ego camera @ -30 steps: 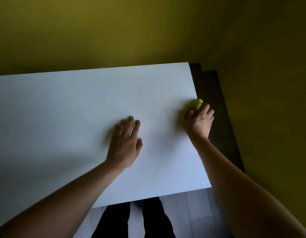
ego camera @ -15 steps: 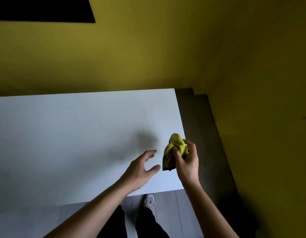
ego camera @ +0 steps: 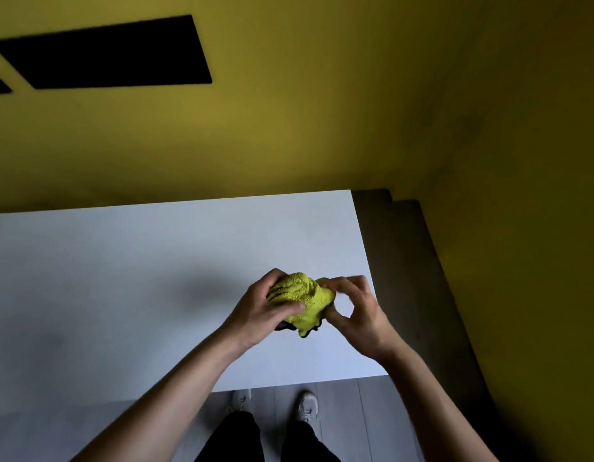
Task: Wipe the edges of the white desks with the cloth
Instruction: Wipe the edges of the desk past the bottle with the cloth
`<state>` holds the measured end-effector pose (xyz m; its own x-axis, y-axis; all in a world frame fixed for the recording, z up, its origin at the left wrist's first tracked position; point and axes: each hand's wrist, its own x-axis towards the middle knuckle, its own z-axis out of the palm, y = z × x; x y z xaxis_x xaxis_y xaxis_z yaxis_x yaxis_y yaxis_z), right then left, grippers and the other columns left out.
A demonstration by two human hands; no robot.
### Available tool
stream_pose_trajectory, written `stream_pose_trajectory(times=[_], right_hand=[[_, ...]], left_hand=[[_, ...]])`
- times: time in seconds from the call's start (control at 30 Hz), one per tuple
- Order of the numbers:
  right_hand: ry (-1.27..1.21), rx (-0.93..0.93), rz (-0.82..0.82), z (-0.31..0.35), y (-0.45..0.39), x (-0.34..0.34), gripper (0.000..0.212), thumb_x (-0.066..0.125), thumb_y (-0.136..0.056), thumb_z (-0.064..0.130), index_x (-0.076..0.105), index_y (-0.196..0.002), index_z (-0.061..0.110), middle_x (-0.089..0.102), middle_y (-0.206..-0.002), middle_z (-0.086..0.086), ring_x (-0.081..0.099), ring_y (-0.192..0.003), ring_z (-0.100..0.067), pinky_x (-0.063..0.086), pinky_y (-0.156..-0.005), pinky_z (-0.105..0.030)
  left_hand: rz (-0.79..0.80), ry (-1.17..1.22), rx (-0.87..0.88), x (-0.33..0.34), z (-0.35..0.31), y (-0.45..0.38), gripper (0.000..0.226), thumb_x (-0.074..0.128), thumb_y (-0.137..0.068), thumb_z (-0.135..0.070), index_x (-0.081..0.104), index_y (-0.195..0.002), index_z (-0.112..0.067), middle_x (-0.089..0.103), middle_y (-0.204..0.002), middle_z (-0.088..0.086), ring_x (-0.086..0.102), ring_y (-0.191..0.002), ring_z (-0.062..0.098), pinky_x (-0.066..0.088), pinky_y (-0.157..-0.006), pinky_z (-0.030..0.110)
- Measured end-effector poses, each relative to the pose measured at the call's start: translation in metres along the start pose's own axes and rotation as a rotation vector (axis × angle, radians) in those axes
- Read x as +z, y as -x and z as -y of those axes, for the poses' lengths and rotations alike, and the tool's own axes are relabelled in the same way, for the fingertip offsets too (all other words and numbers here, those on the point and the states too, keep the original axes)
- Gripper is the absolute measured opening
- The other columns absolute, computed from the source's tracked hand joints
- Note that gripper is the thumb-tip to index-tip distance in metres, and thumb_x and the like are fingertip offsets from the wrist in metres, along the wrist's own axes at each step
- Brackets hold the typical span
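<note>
1. Head view, nearest first: the person's dark trousers (ego camera: 265, 438) and pale shoes (ego camera: 307, 406) stand on the grey floor (ego camera: 352, 418) at the near edge of the white bench (ego camera: 122, 278).
2. Both forearms reach forward over that edge, and the cloth (ego camera: 300, 300) is held in the air above the bench's right part, not touching the top.
3. Left hand (ego camera: 260, 310): its grip is clenched round the cloth's left side, thumb laid across the front of the yellow-green bundle.
4. Right hand (ego camera: 359, 310): its thumb and fingertips pinch the cloth's right end, though motion blur smears the fingers.
5. So the cloth sits between the two grips as a crumpled wad, with a dark trim hanging below it.
6. The step in hand looks like regathering the cloth. To do it well, I would fold it into a flat pad with a fresh face outward, so it can wrap over an edge.
7. Farther off, the bench's right edge runs beside a dark ledge (ego camera: 405, 261), and the far edge meets the yellow wall (ego camera: 322, 111); a narrow pad would suit those tight borders.
8. Dark panels (ego camera: 115, 51) hang on that wall.
</note>
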<state>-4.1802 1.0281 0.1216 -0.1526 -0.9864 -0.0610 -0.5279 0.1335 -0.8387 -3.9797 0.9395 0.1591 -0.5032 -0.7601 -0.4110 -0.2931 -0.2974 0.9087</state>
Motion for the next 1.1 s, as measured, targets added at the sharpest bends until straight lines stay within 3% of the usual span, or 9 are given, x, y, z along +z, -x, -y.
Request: stream_pose_trajectory(times=[0.1, 0.27, 0.47, 0.57, 0.67, 0.8, 0.93, 1.0, 1.1], right_hand=[[0.140, -0.067, 0.025, -0.001, -0.011, -0.007, 0.029, 0.067, -0.083, 0.032, 0.058, -0.110, 0.039, 0.058, -0.121, 0.009, 0.053, -0.120, -0.012, 0.040, -0.102, -0.041], [-0.292, 0.172, 0.194, 0.009, -0.020, -0.019, 0.025, 0.071, -0.092, 0.020, 0.063, -0.113, 0.031, 0.065, -0.088, -0.007, 0.065, -0.078, -0.024, 0.062, -0.066, -0.042], [-0.409, 0.423, 0.373, -0.013, -0.023, -0.009, 0.033, 0.083, -0.082, 0.025, 0.068, -0.104, 0.007, 0.075, -0.098, -0.015, 0.074, -0.092, -0.028, 0.059, -0.090, -0.048], [-0.602, 0.493, 0.245, -0.025, -0.022, -0.003, 0.031, 0.082, -0.082, 0.009, 0.064, -0.107, 0.006, 0.071, -0.096, -0.023, 0.070, -0.080, -0.039, 0.060, -0.077, -0.049], [-0.712, 0.563, 0.127, -0.030, -0.023, 0.002, 0.024, 0.074, -0.086, -0.001, 0.066, -0.108, 0.007, 0.071, -0.091, -0.019, 0.067, -0.070, -0.028, 0.057, -0.066, -0.038], [-0.405, 0.507, 0.033, -0.038, -0.037, 0.027, 0.023, 0.063, -0.093, 0.000, 0.066, -0.111, 0.013, 0.073, -0.085, -0.013, 0.062, -0.057, -0.024, 0.053, -0.053, -0.034], [-0.034, 0.391, -0.097, -0.044, -0.050, 0.050, 0.030, 0.057, -0.094, 0.013, 0.063, -0.120, 0.028, 0.071, -0.099, 0.001, 0.067, -0.080, -0.017, 0.053, -0.060, -0.025], [0.331, 0.302, -0.149, -0.050, -0.049, 0.062, 0.042, 0.060, -0.088, 0.015, 0.058, -0.130, 0.025, 0.065, -0.117, -0.005, 0.062, -0.101, -0.026, 0.050, -0.083, -0.037], [0.617, 0.060, -0.006, -0.065, -0.035, 0.090, 0.060, 0.066, -0.082, 0.019, 0.053, -0.141, 0.023, 0.058, -0.137, -0.008, 0.054, -0.122, -0.033, 0.041, -0.101, -0.043]], left_hand=[[-0.024, 0.025, -0.023, -0.004, 0.002, 0.003, 0.033, 0.084, -0.083, -0.017, 0.058, -0.099, -0.006, 0.065, -0.080, 0.006, 0.072, -0.070, 0.024, 0.057, -0.059, 0.031], [-0.133, 0.164, -0.068, -0.008, 0.008, 0.006, 0.013, 0.064, -0.100, -0.004, 0.062, -0.113, -0.003, 0.072, -0.094, 0.015, 0.076, -0.082, 0.035, 0.065, -0.074, 0.049], [-0.118, 0.510, -0.350, -0.012, 0.020, 0.007, 0.021, 0.062, -0.097, -0.017, 0.065, -0.110, -0.002, 0.070, -0.099, 0.023, 0.070, -0.086, 0.037, 0.062, -0.082, 0.059], [-0.297, 0.112, -0.187, -0.014, 0.038, -0.002, 0.055, 0.069, -0.080, -0.061, 0.062, -0.089, -0.007, 0.062, -0.075, 0.006, 0.061, -0.073, 0.026, 0.052, -0.069, 0.038], [-0.478, -0.307, -0.082, -0.017, 0.063, -0.012, 0.047, 0.056, -0.102, -0.050, 0.046, -0.070, -0.016, 0.046, -0.062, -0.003, 0.047, -0.067, 0.026, 0.031, -0.057, 0.033], [-0.594, -0.417, -0.108, -0.009, 0.089, -0.024, 0.038, 0.039, -0.111, -0.036, 0.041, -0.078, -0.016, 0.051, -0.070, 0.003, 0.058, -0.083, 0.044, 0.028, -0.066, 0.040], [-0.562, -0.439, -0.095, -0.007, 0.097, -0.038, 0.029, 0.040, -0.111, -0.036, 0.049, -0.101, -0.011, 0.058, -0.082, 0.007, 0.061, -0.095, 0.048, 0.032, -0.068, 0.041], [-0.494, -0.517, -0.097, -0.011, 0.107, -0.042, 0.033, 0.050, -0.109, -0.030, 0.051, -0.134, -0.009, 0.064, -0.122, 0.015, 0.059, -0.119, 0.042, 0.044, -0.084, 0.042], [-0.207, -0.893, 0.045, -0.017, 0.142, -0.036, 0.075, 0.059, -0.101, -0.012, 0.022, -0.165, -0.021, 0.024, -0.169, 0.013, 0.037, -0.149, 0.036, 0.040, -0.115, 0.044]])
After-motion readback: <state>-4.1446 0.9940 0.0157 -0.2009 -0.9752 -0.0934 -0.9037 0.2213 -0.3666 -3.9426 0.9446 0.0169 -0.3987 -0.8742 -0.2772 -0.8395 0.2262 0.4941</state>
